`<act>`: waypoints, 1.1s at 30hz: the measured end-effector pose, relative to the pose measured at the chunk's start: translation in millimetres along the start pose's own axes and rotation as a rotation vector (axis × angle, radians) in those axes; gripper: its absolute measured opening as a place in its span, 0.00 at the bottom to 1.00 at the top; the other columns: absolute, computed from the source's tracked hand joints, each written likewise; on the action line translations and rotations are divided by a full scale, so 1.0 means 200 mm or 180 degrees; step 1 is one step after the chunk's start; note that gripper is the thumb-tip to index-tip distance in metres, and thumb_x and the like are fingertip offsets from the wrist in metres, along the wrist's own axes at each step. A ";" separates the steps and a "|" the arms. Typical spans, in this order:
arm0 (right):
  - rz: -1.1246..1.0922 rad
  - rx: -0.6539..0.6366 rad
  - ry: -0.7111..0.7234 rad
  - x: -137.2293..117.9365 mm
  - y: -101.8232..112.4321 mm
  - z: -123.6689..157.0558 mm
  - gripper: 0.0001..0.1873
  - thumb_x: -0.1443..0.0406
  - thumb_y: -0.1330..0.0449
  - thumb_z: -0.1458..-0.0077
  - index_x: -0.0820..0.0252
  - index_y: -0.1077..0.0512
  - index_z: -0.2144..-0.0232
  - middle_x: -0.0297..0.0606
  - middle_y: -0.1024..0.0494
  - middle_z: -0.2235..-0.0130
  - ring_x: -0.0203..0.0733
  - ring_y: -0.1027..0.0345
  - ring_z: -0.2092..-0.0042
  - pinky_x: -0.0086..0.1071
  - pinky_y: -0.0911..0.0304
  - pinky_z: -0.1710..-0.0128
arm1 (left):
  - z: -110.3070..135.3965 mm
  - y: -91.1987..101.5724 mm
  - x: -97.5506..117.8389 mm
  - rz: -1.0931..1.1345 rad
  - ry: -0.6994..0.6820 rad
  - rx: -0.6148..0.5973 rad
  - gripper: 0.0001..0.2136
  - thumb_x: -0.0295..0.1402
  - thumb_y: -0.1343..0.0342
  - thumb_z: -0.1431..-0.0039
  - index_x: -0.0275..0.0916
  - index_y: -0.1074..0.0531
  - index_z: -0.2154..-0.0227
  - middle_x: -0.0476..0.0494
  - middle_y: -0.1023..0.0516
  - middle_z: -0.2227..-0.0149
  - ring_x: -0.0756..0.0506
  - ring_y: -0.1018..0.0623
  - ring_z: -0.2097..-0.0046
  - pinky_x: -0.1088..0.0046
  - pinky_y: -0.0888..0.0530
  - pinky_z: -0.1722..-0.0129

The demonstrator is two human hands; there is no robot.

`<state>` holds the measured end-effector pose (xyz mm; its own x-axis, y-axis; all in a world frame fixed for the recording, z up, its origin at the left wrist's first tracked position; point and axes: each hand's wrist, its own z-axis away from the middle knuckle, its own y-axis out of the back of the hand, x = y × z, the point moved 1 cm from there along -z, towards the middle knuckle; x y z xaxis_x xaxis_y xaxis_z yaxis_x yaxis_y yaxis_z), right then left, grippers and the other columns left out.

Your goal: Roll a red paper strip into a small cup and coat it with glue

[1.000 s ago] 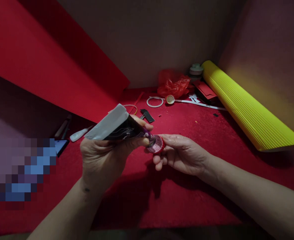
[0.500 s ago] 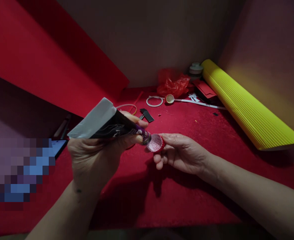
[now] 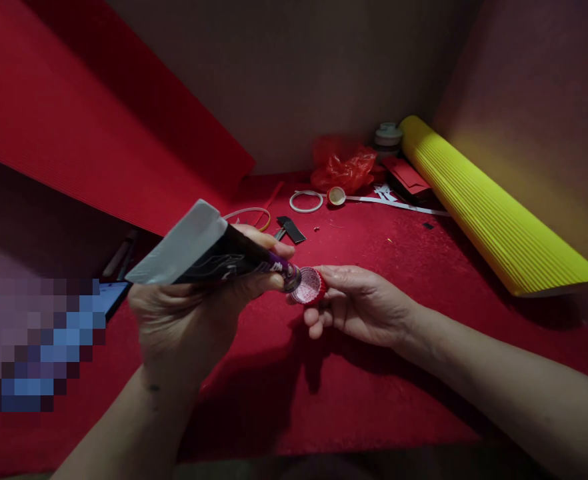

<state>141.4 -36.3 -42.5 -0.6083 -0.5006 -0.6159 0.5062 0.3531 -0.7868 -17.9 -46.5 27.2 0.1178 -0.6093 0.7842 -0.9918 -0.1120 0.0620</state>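
Observation:
My left hand is closed around a black and purple glue tube with a flat silvery-white end. The tube lies tilted, its narrow tip pointing right. At that tip is a small red cup of ridged paper, its whitish inside facing the tube. My right hand pinches the cup's right side between thumb and fingers. The tip overlaps the cup's left rim; whether they touch, and any glue coming out, I cannot tell.
Behind my hands lie a black clip-like piece, a white paper ring, a small round cup and a white strip. A red plastic bag sits farther back. Yellow corrugated sheet lies right; red sheet leans left.
The whole view has shifted slightly. The glue tube's tip sits a little farther over the paper cup's rim. Both hands keep their holds.

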 end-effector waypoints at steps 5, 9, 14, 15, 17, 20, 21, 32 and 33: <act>0.0011 0.0049 0.0002 0.00 -0.01 0.00 0.10 0.67 0.47 0.40 0.71 0.28 0.63 0.44 0.23 0.68 0.40 0.26 0.70 0.34 0.29 0.69 | -0.01 0.02 -0.01 -0.0151 -0.0036 -0.0288 0.07 0.25 0.34 0.53 0.44 0.21 0.71 0.50 0.20 0.68 0.45 0.20 0.66 0.70 0.21 0.68; 0.0016 0.0052 -0.0008 0.00 0.00 0.00 0.10 0.66 0.45 0.41 0.70 0.28 0.64 0.43 0.24 0.69 0.40 0.26 0.70 0.34 0.29 0.68 | -0.01 0.02 0.00 -0.0135 -0.0134 -0.0207 0.07 0.28 0.34 0.53 0.47 0.22 0.71 0.52 0.21 0.69 0.44 0.20 0.65 0.66 0.20 0.64; -0.0052 -0.0009 -0.0005 0.00 0.01 0.00 0.11 0.66 0.45 0.41 0.71 0.27 0.64 0.44 0.23 0.70 0.40 0.26 0.70 0.34 0.28 0.68 | 0.00 0.00 0.01 -0.0001 -0.0139 0.0013 0.06 0.26 0.34 0.53 0.45 0.23 0.73 0.51 0.22 0.71 0.45 0.21 0.66 0.65 0.21 0.62; -0.0061 -0.0015 -0.0002 0.00 0.01 0.00 0.11 0.67 0.46 0.41 0.71 0.27 0.65 0.44 0.23 0.69 0.40 0.25 0.70 0.34 0.28 0.68 | 0.00 0.00 0.01 0.0027 -0.0128 0.0003 0.06 0.26 0.34 0.53 0.45 0.23 0.73 0.51 0.22 0.70 0.45 0.21 0.65 0.65 0.21 0.62; -0.0050 -0.0014 -0.0008 0.01 0.01 0.00 0.11 0.66 0.46 0.40 0.71 0.27 0.65 0.44 0.23 0.69 0.40 0.25 0.70 0.34 0.28 0.68 | 0.00 -0.01 0.02 0.0037 -0.0115 -0.0041 0.05 0.27 0.34 0.53 0.45 0.23 0.73 0.50 0.22 0.70 0.44 0.21 0.65 0.65 0.20 0.63; -0.0010 -0.0017 -0.0006 0.01 0.00 0.00 0.11 0.65 0.45 0.41 0.70 0.27 0.66 0.44 0.23 0.69 0.40 0.26 0.70 0.34 0.29 0.68 | 0.00 -0.01 0.02 0.0026 -0.0118 0.0003 0.04 0.30 0.34 0.53 0.45 0.23 0.74 0.50 0.22 0.71 0.44 0.21 0.66 0.63 0.20 0.63; -0.0001 -0.0025 -0.0005 0.01 0.00 -0.01 0.11 0.65 0.45 0.41 0.70 0.27 0.66 0.43 0.23 0.69 0.40 0.26 0.70 0.34 0.28 0.68 | 0.00 -0.01 0.01 0.0069 -0.0111 0.0022 0.04 0.30 0.34 0.53 0.45 0.22 0.74 0.50 0.22 0.71 0.44 0.21 0.67 0.64 0.20 0.63; -0.0011 0.0004 -0.0012 0.00 -0.01 -0.01 0.10 0.67 0.46 0.41 0.71 0.28 0.66 0.44 0.24 0.69 0.40 0.26 0.70 0.34 0.28 0.69 | 0.00 0.01 -0.01 -0.0003 -0.0083 -0.0379 0.06 0.26 0.34 0.53 0.45 0.21 0.72 0.50 0.20 0.69 0.45 0.20 0.67 0.70 0.20 0.68; -0.0013 -0.0012 -0.0014 0.00 -0.01 -0.01 0.10 0.67 0.46 0.40 0.71 0.28 0.66 0.44 0.24 0.69 0.40 0.26 0.70 0.34 0.28 0.68 | -0.01 0.01 0.00 -0.0025 -0.0090 -0.0408 0.07 0.26 0.34 0.54 0.46 0.21 0.72 0.50 0.20 0.69 0.44 0.20 0.67 0.69 0.20 0.68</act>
<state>140.1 -35.7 -41.4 -0.6076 -0.5056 -0.6125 0.5013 0.3540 -0.7896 -21.0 -45.1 27.6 0.1253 -0.6310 0.7656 -0.9889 -0.0169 0.1479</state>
